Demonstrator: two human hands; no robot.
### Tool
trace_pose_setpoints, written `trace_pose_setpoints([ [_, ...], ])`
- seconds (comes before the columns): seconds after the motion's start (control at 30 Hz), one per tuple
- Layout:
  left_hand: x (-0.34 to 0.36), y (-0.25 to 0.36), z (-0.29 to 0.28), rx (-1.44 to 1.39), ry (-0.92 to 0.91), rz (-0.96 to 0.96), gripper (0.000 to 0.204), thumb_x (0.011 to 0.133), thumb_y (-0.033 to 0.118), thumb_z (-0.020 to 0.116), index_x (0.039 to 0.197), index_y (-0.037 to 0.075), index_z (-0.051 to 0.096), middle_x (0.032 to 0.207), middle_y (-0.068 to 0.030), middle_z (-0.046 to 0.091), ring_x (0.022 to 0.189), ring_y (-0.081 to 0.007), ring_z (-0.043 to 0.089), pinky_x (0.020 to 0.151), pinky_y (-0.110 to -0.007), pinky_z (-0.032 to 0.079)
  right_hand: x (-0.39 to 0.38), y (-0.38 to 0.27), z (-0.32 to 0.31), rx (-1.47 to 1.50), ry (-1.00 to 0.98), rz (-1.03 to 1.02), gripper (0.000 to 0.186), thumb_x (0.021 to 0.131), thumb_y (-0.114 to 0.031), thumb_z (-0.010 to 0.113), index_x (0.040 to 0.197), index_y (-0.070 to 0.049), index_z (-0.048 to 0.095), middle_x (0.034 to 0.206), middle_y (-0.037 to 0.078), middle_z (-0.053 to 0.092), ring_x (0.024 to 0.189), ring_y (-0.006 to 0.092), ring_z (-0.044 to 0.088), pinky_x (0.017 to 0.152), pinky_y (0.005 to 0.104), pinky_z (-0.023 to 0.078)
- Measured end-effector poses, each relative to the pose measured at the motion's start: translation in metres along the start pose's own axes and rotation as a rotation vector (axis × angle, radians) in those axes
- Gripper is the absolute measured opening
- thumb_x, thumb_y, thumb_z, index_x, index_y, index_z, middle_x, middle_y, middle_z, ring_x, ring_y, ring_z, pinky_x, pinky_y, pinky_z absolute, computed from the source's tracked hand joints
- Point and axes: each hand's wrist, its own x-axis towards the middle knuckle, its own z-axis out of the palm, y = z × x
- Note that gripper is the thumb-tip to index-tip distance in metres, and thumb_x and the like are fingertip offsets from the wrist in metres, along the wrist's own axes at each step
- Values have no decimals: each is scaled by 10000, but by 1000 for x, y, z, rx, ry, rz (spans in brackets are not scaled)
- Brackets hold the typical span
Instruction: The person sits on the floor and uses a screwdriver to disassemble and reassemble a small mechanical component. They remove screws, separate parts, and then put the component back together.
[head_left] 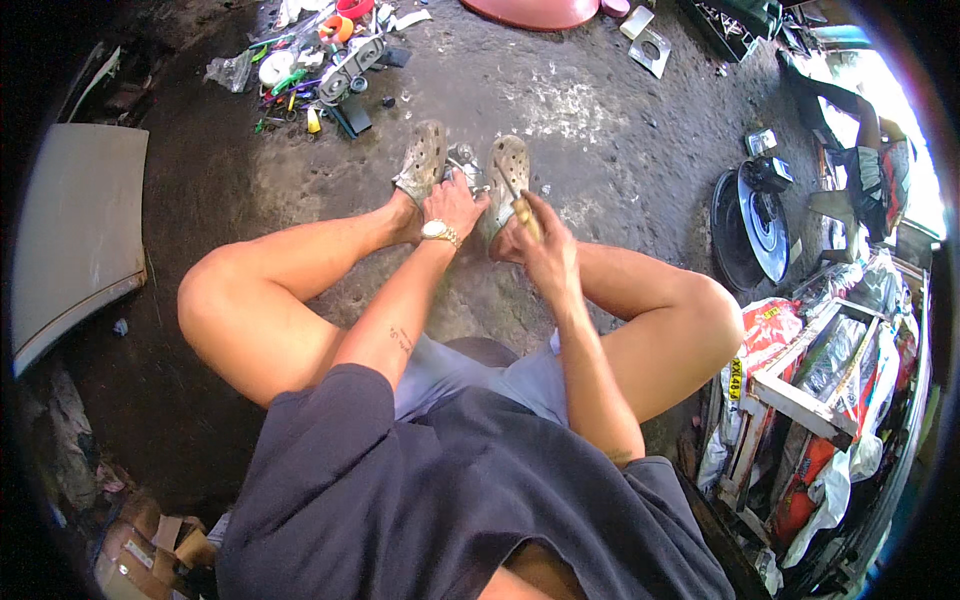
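Between my two clogs (pixel 424 155) a small silvery metal part (pixel 463 157) lies on the ground. My left hand (pixel 454 208), with a watch (pixel 440 232) at its wrist, reaches down onto this part and holds it with the fingers; the hand covers its near side. What kind of part it is, I cannot make out. In my right hand (pixel 548 255) is a screwdriver (pixel 526 218) with a yellowish handle, the fingers closed round it. Its thin shaft points up and left over the right clog, apart from the metal part.
A pile of loose tools and plastic bits (pixel 310 75) lies at the far left. To the right are a black round pan (pixel 735 230) and a wooden frame (pixel 800 395) among plastic bags. A pale panel (pixel 80 230) stands at the left. Someone's leg (pixel 840 97) shows far right.
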Motion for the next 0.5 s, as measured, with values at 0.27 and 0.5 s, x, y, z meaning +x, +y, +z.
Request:
trace_pose_setpoints([
  [0.27,97,-40,-133,397,-607,518,560,821,446,770,1219,63,678,1138,-235,723,1083,-394,696,954,-476,551,120,7,-8,-311,-253,194,409,889,-311,698,1260,-140,713,1036,212,749,1007,363,722,898,457,554],
  [0.5,170,-141,-246,479,-91,581,432,937,372,680,1286,121,633,1047,-141,732,983,-350,702,830,-486,556,153,-7,7,-475,-368,73,349,863,-351,704,1156,-175,771,1041,182,753,1013,387,712,911,465,561],
])
